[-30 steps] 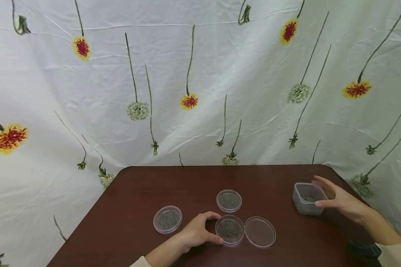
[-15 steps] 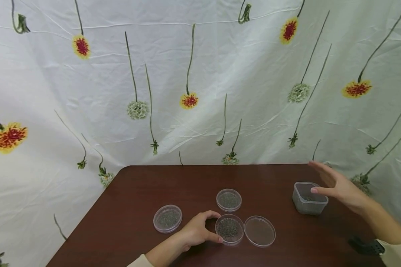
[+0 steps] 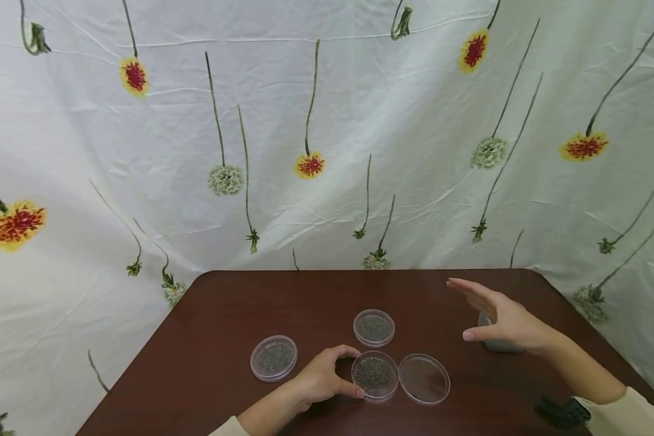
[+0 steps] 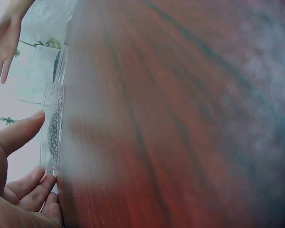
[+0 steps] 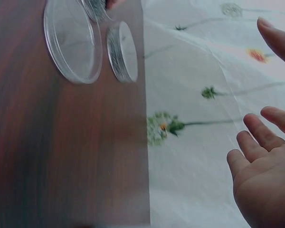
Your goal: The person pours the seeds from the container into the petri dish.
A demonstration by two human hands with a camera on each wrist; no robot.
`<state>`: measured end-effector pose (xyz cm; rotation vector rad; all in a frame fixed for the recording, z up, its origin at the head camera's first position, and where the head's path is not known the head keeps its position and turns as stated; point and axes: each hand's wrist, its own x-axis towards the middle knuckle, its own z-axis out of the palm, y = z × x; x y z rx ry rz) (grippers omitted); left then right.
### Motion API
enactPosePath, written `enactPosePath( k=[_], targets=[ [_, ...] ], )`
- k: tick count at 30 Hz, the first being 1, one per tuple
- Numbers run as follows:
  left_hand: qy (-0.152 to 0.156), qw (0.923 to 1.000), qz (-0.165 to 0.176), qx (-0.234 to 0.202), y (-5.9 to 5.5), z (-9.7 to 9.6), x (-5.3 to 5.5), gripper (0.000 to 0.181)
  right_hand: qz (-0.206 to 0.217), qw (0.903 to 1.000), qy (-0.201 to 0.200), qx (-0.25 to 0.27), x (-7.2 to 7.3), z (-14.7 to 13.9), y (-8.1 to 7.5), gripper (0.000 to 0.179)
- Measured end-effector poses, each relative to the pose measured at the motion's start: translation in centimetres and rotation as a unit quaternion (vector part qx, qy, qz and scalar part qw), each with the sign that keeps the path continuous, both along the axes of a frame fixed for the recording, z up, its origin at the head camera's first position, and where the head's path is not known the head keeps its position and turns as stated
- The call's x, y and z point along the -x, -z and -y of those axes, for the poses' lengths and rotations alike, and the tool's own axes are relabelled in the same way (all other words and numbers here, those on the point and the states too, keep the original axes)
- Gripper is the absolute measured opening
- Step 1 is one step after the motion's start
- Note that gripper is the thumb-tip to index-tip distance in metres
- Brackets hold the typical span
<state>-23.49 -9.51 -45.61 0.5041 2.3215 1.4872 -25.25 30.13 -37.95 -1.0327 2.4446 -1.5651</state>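
Note:
In the head view, my left hand (image 3: 321, 376) holds a clear petri dish (image 3: 375, 376) by its edge, thumb at the near side and fingers at the far side. Dark grey-green granules cover the dish's bottom. The left wrist view has the dish (image 4: 53, 128) edge-on beside my thumb. An unfilled clear petri dish lid (image 3: 424, 379) lies touching its right side. My right hand (image 3: 504, 318) hovers over the table with straight, spread fingers and holds nothing. Behind it stands a clear plastic tub (image 3: 502, 347), mostly hidden by the hand.
Two covered petri dishes with similar granules lie on the dark brown table (image 3: 283, 297): one dish (image 3: 373, 327) just behind the held dish, another dish (image 3: 274, 358) to the left. A white flowered cloth (image 3: 327, 121) hangs behind the table.
My right hand has come away from the plastic tub, lifting first and then moving left toward the dishes. The left hand and the petri dish stay where they were.

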Motion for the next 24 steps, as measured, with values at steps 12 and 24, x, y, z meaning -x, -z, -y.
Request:
enactPosePath(
  k=[12, 24],
  targets=[
    [-0.002, 1.0, 0.001, -0.001, -0.1, 0.0, -0.1, 0.063, 0.021, 0.9943, -0.1, 0.03, 0.3, 3.5, 2.5, 0.089],
    [-0.002, 1.0, 0.003, -0.003, -0.1, 0.0, 0.0, 0.063, 0.109, 0.9802, -0.144, -0.08, 0.5, 4.1, 7.2, 0.095]
  ],
)
